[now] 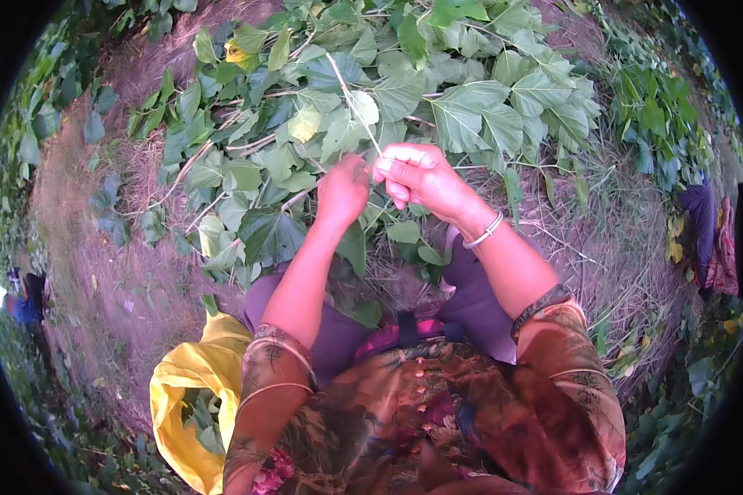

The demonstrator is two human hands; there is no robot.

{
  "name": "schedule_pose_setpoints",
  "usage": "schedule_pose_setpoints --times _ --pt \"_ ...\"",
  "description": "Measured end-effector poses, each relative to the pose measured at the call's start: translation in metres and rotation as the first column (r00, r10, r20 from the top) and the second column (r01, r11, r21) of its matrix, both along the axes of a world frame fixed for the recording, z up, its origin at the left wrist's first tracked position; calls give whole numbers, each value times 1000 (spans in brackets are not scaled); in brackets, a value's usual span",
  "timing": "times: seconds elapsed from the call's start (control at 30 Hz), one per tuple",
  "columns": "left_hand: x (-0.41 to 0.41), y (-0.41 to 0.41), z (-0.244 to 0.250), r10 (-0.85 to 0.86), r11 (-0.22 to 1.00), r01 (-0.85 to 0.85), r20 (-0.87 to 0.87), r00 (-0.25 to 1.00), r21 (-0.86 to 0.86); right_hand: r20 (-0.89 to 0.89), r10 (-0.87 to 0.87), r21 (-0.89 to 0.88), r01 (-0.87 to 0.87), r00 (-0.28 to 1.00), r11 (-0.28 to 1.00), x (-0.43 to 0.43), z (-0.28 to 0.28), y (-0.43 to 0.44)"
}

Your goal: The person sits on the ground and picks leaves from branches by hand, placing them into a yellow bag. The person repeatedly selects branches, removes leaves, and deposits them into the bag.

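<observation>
My right hand grips a thin, pale leafy twig, which slants up and to the left over the pile. Close beside it, my left hand is curled with its back towards me; its fingertips are partly hidden, and what they hold cannot be made out. Beneath and beyond both hands spreads a heap of cut leafy branches with broad, toothed green leaves, probably mulberry. A yellowed leaf lies among them.
A yellow cloth bag stands open by my left side with green leaves inside. Dry grass and soil surround the heap. Leafy plants line both sides. Dark and reddish cloth is at the far right; a blurred person is far left.
</observation>
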State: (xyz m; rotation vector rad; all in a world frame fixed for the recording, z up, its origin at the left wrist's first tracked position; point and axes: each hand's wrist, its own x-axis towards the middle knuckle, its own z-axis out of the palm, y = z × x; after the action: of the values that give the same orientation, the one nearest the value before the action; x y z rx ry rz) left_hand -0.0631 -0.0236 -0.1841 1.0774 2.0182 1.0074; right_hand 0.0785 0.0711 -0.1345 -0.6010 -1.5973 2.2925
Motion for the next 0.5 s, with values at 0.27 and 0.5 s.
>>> schedule_pose_setpoints --times 0.27,0.5 --pt "8 -7 20 -273 962 206 627 730 180 -30 -192 -76 189 981 979 6 3 18" --pt "6 -8 10 -247 968 227 532 810 103 -76 -175 -93 168 982 981 7 3 15"
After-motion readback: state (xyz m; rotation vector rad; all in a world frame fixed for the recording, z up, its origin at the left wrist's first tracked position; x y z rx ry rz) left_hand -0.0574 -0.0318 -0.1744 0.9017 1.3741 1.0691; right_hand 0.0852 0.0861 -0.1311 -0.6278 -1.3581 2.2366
